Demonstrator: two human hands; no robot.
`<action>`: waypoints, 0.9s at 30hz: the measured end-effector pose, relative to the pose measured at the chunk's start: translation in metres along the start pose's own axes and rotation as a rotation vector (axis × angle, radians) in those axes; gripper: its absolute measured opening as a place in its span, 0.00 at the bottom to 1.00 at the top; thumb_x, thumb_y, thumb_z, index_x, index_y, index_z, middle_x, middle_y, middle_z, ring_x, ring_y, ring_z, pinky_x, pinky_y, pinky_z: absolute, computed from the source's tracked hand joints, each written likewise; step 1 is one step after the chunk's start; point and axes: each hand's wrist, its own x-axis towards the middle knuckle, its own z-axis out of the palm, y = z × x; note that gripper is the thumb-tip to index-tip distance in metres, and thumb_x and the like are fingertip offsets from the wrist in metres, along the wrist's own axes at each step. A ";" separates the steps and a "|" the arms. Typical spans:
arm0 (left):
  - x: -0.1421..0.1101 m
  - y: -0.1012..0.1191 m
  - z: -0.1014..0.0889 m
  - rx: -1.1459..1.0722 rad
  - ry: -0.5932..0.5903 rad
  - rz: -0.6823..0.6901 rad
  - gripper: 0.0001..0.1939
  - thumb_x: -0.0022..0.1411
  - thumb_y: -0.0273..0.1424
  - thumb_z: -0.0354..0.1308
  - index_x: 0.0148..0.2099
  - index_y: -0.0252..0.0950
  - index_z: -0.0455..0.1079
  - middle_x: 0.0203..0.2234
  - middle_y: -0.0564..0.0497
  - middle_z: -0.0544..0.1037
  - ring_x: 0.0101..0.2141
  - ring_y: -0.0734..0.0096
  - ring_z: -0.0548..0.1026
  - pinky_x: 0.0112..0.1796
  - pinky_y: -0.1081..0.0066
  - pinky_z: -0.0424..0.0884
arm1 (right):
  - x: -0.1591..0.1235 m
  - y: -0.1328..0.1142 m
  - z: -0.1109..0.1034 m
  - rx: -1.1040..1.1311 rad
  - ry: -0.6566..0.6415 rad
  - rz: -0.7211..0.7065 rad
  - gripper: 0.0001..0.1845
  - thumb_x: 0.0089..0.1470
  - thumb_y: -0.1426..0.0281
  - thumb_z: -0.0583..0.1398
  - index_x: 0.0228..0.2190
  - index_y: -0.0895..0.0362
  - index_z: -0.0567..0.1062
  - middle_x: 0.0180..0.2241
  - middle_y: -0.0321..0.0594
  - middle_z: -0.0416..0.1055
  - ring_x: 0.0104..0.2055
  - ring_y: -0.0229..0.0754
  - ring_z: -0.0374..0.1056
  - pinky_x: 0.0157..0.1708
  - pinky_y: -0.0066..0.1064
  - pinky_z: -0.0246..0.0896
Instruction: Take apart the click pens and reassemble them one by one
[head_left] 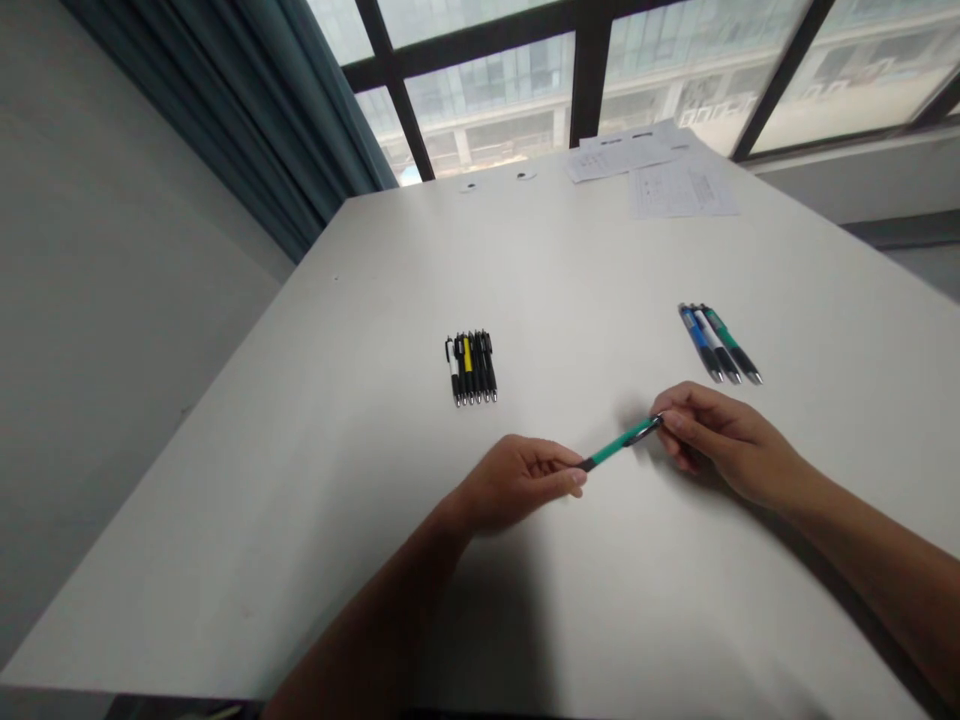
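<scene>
A green pen [616,445] with a dark grip is held between my two hands above the white table. My left hand [521,480] pinches its dark grip end, hiding the tip. On the clip end, the fingers of my right hand [712,440] are closed. Beyond my right hand lie three pens side by side: a blue pen [699,340], a white pen [716,343] and another green pen [729,340]. Further left, a tight row of several mostly black pens [480,368] includes a yellow pen [469,356] and a white-barrelled pen [453,368].
Printed papers [679,185] overlap at the far end of the white table [300,460], near the window [495,100]. Two small scraps [526,176] lie along the far edge. A blue curtain [270,110] hangs at the left, beside a grey wall [112,250].
</scene>
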 end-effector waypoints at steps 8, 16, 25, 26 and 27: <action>-0.001 -0.001 0.025 -0.310 -0.318 -0.142 0.16 0.51 0.36 0.73 0.40 0.32 0.79 0.30 0.45 0.82 0.30 0.69 0.78 0.36 0.67 0.74 | -0.011 -0.004 0.014 -0.018 -0.180 -0.021 0.19 0.61 0.52 0.61 0.45 0.53 0.73 0.28 0.38 0.72 0.25 0.38 0.65 0.23 0.30 0.60; 0.004 -0.007 0.027 -0.096 0.057 0.198 0.11 0.53 0.33 0.72 0.35 0.33 0.75 0.34 0.44 0.82 0.33 0.67 0.78 0.36 0.68 0.73 | -0.014 -0.003 0.022 -0.326 -0.441 -0.040 0.21 0.67 0.55 0.54 0.30 0.55 0.76 0.25 0.36 0.68 0.29 0.39 0.63 0.31 0.31 0.58; 0.002 -0.005 0.031 0.686 0.157 0.483 0.12 0.62 0.32 0.60 0.26 0.37 0.65 0.21 0.53 0.71 0.23 0.76 0.64 0.26 0.72 0.59 | -0.018 -0.004 0.028 -0.196 -0.437 0.078 0.21 0.67 0.53 0.53 0.31 0.55 0.71 0.24 0.34 0.67 0.26 0.37 0.60 0.27 0.29 0.56; 0.003 -0.006 0.031 0.758 0.151 0.536 0.14 0.63 0.32 0.58 0.25 0.37 0.65 0.20 0.54 0.70 0.22 0.75 0.64 0.26 0.72 0.58 | -0.018 -0.003 0.028 -0.194 -0.441 0.079 0.21 0.67 0.52 0.53 0.31 0.55 0.70 0.24 0.34 0.67 0.26 0.36 0.60 0.27 0.29 0.56; 0.005 -0.008 0.032 0.818 0.159 0.604 0.15 0.65 0.33 0.56 0.25 0.37 0.64 0.19 0.54 0.69 0.22 0.75 0.64 0.25 0.71 0.57 | -0.017 -0.003 0.028 -0.194 -0.445 0.081 0.22 0.67 0.52 0.53 0.31 0.56 0.70 0.24 0.34 0.66 0.25 0.36 0.59 0.26 0.28 0.55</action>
